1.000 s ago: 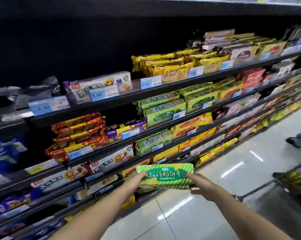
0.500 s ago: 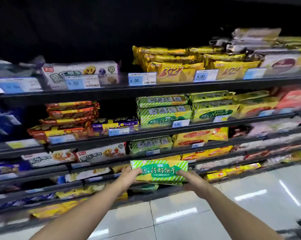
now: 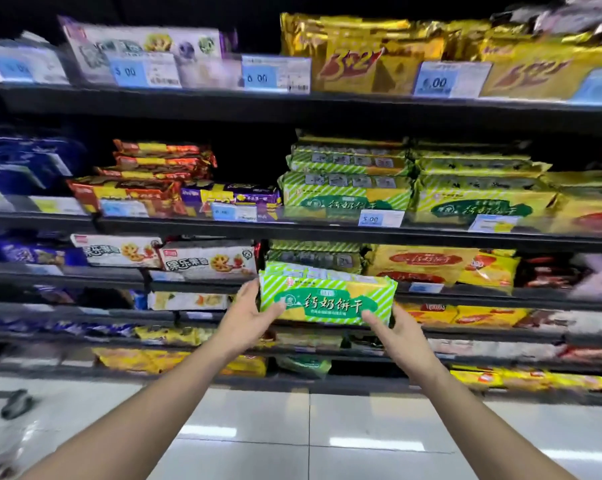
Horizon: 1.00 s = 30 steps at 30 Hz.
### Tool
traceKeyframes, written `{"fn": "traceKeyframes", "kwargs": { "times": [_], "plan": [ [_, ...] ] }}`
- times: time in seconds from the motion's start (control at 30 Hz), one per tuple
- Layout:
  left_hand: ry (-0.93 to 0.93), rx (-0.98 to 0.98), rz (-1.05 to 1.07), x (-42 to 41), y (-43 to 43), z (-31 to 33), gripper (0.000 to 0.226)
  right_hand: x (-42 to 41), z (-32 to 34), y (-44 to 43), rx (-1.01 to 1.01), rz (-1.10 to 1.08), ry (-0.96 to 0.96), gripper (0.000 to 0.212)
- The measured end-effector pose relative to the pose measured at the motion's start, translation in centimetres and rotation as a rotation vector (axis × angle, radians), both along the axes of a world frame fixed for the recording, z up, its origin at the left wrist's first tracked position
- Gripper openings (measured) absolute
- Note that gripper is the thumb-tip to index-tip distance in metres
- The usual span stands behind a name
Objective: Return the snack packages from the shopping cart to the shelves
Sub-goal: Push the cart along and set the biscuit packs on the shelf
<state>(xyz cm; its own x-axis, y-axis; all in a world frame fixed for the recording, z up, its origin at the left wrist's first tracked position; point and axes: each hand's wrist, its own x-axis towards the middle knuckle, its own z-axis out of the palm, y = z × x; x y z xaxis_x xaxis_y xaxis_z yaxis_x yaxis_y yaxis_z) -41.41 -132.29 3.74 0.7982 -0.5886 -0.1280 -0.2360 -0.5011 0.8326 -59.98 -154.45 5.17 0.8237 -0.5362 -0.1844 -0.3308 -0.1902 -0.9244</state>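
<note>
We hold one green-striped biscuit pack (image 3: 327, 299) level between both hands, just in front of the third shelf (image 3: 202, 284) down, its top edge touching or just before the green packs (image 3: 315, 256) stacked there; we cannot tell which. Our left hand (image 3: 247, 318) grips its left end, thumb on the front face; our right hand (image 3: 394, 329) grips its right end from below.

Behind it that stack shows two green packs. On the shelf above (image 3: 188, 223) sit two stacks of the same green biscuit (image 3: 346, 188), three packs visible in the left one. Left of them lie a purple pack (image 3: 237, 195) and a pile of four red-and-yellow packs (image 3: 154, 174). Beside our left hand stand two white cookie packs (image 3: 206, 261). The top shelf carries gold bags (image 3: 361, 53), too blurred for us to count. Below lies pale tiled floor (image 3: 292, 438).
</note>
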Motion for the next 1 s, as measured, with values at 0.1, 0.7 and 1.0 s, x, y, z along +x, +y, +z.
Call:
{"fn": "traceKeyframes", "kwargs": {
  "times": [0.1,0.7,1.0],
  "plan": [
    [-0.186,-0.032,-0.023,1.4,1.1,-2.1,0.060,1.2,-2.4,0.8,-0.109,0.033,-0.117,0.037],
    [-0.549,-0.251,0.047,7.7,-2.2,-10.0,0.070,7.0,-8.8,-2.4,-0.535,-0.022,-0.257,0.025],
    [-0.544,-0.043,0.176,10.0,-4.5,-8.2,0.038,11.4,-8.1,-5.0,-0.653,-0.121,-0.048,0.029]
  ]
}}
